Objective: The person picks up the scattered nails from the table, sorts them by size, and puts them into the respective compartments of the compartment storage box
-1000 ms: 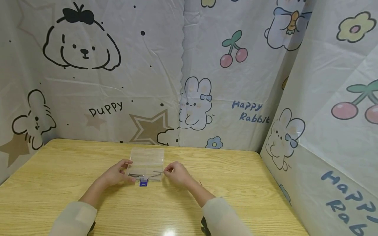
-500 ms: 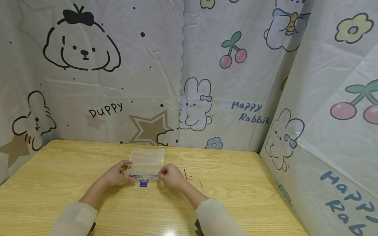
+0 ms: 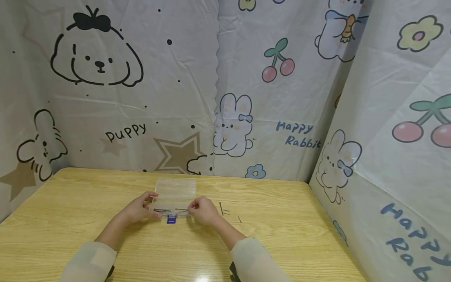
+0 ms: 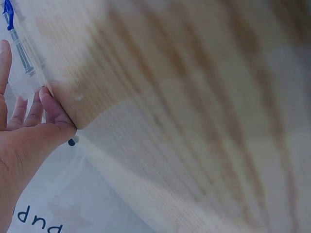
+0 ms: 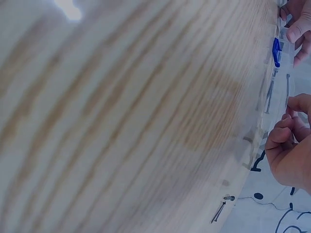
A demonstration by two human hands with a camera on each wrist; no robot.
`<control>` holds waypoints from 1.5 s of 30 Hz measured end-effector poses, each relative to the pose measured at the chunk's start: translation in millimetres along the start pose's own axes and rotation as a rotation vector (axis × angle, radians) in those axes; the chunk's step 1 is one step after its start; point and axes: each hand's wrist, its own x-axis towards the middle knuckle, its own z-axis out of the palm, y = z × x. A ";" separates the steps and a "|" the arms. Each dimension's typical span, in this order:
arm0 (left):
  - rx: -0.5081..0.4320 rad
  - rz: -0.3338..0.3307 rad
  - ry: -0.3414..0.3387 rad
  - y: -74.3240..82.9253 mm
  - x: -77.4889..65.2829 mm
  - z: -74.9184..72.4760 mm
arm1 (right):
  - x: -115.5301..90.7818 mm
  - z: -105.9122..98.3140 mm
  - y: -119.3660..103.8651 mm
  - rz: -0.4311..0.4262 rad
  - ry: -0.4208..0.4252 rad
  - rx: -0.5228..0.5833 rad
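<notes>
A clear plastic box [image 3: 175,187] lies on the table with its lid tipped back and a blue latch [image 3: 171,219] at the front. My left hand [image 3: 138,207] grips its left side, thumb at the front corner and fingers spread toward the back. Long nails [image 3: 161,210] lie inside, beside that thumb. Over the right half of the box, my right hand [image 3: 203,211] pinches a nail [image 5: 287,83] that points left, lying low over the compartment. Another nail [image 5: 269,95] rests in the box near it. The right fingers hide the pinched end.
On the wooden table [image 3: 148,254], right of the right hand, lie a longer nail [image 3: 221,208] and small ones next to it. A separate thin nail [image 3: 240,219] is farther right. Printed cloth [image 3: 190,98] hangs behind the table and along the right.
My right hand has moved left over the box with the nail, uncovering nails on the table, then slowed almost to rest. The left hand keeps its place on the box.
</notes>
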 end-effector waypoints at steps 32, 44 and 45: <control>0.002 0.026 -0.009 -4.8 0.8 4.7 | -4.7 -5.6 3.2 0.023 0.021 0.035; 0.032 0.003 0.008 -3.2 0.7 1.5 | -9.4 -29.9 17.2 0.053 0.061 0.032; 0.033 0.001 0.007 -3.2 0.9 1.5 | -10.4 -32.1 18.9 0.052 0.066 0.026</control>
